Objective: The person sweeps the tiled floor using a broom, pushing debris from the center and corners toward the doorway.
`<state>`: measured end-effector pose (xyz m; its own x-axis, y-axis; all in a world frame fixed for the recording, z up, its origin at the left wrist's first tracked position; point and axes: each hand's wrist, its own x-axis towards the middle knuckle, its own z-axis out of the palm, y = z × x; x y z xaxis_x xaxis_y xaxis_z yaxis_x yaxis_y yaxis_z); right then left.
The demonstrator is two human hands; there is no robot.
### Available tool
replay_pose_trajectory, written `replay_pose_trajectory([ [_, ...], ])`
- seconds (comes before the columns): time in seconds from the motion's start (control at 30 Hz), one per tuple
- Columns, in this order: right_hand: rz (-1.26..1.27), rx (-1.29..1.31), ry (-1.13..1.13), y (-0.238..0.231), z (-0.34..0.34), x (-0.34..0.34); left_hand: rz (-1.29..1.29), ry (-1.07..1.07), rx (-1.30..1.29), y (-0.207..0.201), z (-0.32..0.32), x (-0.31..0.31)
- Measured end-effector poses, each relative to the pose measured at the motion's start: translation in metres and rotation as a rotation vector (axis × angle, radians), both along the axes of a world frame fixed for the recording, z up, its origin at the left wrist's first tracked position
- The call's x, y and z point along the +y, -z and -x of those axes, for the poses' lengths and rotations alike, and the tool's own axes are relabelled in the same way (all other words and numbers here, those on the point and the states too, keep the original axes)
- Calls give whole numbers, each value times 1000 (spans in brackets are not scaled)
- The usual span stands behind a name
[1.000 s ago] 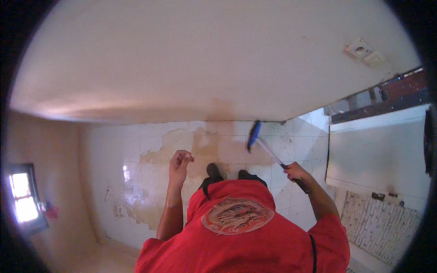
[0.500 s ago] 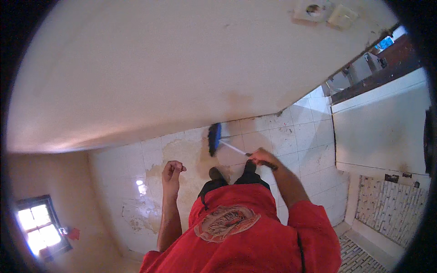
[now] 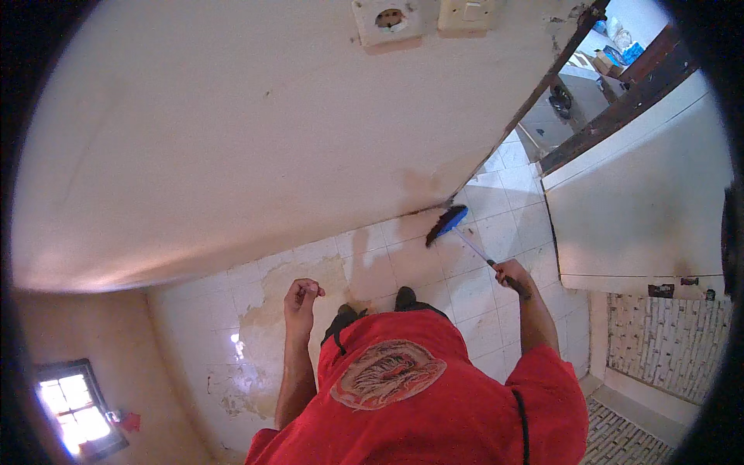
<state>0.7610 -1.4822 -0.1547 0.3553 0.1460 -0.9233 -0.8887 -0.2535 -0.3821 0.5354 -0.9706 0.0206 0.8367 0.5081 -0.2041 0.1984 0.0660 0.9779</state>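
Note:
In my right hand [image 3: 511,273] is the dark grip of a broom [image 3: 473,246], with the fingers wrapped round it. Its thin pale handle runs away from me, up and left, to a blue head with dark bristles [image 3: 447,223]. The bristles meet the tiled floor close to the foot of the wall, near the wall's end. My left hand [image 3: 303,294] hangs above the floor to the left, fingers curled in and nothing visible in them. It touches nothing and is well apart from the broom.
A pale wall [image 3: 232,139] with a socket [image 3: 390,18] and a switch [image 3: 465,14] rises ahead. Stained white tiles [image 3: 302,271] lie under my feet. To the right are a doorway with a dark frame and a large white panel [image 3: 635,194]. A bright window [image 3: 77,407] is at lower left.
The broom has moved right along the wall's foot, and its head has turned to a slant. My right hand has gone right with it. The view has shifted right; my left hand stays curled.

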Motion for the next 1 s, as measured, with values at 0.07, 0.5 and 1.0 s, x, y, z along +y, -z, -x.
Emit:
replay_pose_trajectory([
  [0.07, 5, -26, 46, -12, 27, -16, 19, 3, -6, 4, -6, -11],
  [0.5, -194, 97, 236, 68, 76, 103, -13, 60, 42, -5, -38, -47],
  [1.0, 27, -213, 110, 83, -14, -42, 6, 42, 93, -1, -25, -56],
])
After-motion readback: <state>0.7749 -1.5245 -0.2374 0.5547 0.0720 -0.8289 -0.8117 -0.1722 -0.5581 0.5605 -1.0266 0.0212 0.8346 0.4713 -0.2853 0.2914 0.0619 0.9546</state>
